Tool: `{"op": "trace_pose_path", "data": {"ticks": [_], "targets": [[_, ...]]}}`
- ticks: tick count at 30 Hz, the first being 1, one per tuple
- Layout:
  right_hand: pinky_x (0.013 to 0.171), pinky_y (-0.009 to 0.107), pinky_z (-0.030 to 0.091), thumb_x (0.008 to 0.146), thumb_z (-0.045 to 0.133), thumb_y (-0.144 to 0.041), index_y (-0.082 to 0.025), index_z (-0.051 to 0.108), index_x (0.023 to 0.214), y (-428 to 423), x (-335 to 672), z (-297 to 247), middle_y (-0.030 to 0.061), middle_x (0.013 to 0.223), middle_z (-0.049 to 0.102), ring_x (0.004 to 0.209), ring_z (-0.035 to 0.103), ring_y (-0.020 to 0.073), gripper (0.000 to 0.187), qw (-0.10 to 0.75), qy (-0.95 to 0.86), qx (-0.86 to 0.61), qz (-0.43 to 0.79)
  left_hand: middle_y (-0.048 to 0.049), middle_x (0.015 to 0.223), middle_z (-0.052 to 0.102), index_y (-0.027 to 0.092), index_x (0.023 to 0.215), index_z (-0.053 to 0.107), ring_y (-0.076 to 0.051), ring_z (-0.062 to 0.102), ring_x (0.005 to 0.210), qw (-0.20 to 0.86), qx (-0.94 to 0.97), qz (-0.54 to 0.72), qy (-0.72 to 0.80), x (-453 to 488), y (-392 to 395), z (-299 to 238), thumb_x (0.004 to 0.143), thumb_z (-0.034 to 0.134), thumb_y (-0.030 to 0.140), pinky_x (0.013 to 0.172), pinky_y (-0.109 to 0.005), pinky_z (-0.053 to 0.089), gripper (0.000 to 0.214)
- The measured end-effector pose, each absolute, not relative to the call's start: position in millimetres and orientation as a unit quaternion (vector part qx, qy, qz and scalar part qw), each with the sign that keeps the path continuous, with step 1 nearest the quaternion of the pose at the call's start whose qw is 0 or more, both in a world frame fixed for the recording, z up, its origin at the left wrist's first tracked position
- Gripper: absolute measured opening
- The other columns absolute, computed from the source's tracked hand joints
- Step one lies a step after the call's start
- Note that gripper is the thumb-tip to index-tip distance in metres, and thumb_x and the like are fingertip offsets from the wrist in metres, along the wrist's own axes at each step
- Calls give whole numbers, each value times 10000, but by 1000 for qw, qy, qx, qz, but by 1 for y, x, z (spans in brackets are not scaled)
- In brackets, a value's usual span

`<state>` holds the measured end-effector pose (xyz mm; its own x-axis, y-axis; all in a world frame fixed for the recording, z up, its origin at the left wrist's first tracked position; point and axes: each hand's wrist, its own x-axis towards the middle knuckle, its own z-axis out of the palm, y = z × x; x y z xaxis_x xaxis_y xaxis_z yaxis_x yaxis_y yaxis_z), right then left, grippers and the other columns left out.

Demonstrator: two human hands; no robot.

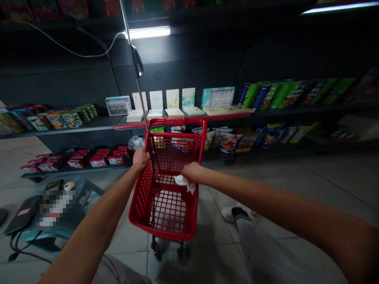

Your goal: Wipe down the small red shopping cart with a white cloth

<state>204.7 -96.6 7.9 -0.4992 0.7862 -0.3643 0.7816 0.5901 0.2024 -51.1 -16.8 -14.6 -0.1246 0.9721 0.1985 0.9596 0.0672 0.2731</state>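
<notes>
A small red plastic shopping cart point(166, 205) stands on the tiled floor in front of me, its basket holding nothing that I can see. My left hand point(140, 158) is closed round the cart's left upper rim. My right hand point(191, 172) is curled over a crumpled white cloth point(184, 182) and presses it against the cart's right rim. Both forearms reach in from the bottom of the view.
Dark shelves point(97, 123) behind the cart carry boxed goods, cards and books. A low teal stool point(63, 213) with a phone and cables stands at the left. My leg and white shoe point(233, 213) lie right of the cart. A metal pole point(134, 67) rises behind it.
</notes>
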Motion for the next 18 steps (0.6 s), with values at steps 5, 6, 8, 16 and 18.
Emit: {"op": "trace_pose_path", "data": {"ticks": [5,6,8,16,18], "targets": [[903,422,540,925,609,-332,-188,757,1143,-36,249,37,179,1159,740,1101,700,338,301,162,853,486,95,-187,1096,743,147,1168,719,-270,697,1038,35,686,166,708,-52,-13,-12,959,455,303,963,-321,493,371],[899,415,534,918,608,-360,-192,760,1127,-30,256,39,173,1143,745,1088,703,336,308,139,856,488,97,-173,1091,747,157,1172,717,-261,697,1033,38,694,163,700,-53,-12,-11,966,453,319,956,-314,492,372],[888,401,525,904,591,-367,-191,771,1074,-27,266,37,166,1113,754,1062,710,329,304,109,856,497,93,-162,1089,748,168,1182,705,-258,698,1029,33,704,155,693,-54,-9,-9,984,442,388,943,-316,494,395],[946,346,475,965,448,-392,-123,761,1128,-45,253,26,219,1168,732,1118,691,296,444,54,818,566,88,-182,1361,630,165,1392,527,-274,560,1308,-79,708,173,680,-29,-36,9,1029,334,385,1086,-378,408,467],[955,346,468,972,433,-386,-112,752,1158,-43,249,26,230,1191,721,1130,688,293,460,55,809,579,88,-145,1443,586,189,1380,548,-246,490,1382,-55,714,190,671,-21,-59,17,1035,325,389,1124,-345,366,457]]}}
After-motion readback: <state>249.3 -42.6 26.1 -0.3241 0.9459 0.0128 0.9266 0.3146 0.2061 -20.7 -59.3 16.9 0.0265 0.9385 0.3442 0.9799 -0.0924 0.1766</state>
